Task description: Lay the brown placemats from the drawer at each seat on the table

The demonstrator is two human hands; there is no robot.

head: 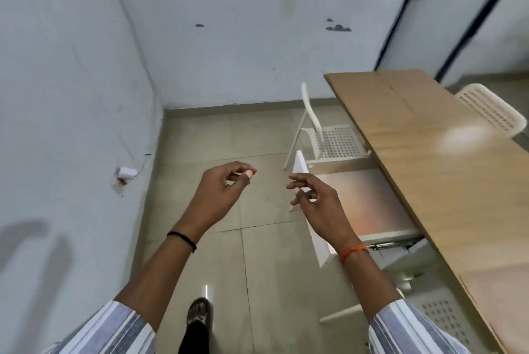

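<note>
Overall, a long wooden table (446, 181) runs along the right side, with a white drawer (369, 204) pulled out from under its near edge. Brown placemats (366, 199) lie flat inside the drawer. Two white perforated chairs stand by the table, one (323, 133) beyond the drawer, one (492, 107) on the far side. Left hand (220, 193) hangs over the floor, fingers loosely curled, empty. Right hand (317, 204) hovers at the drawer front, fingers (297, 184) loosely spread, grasping nothing; contact with the drawer front cannot be told.
</note>
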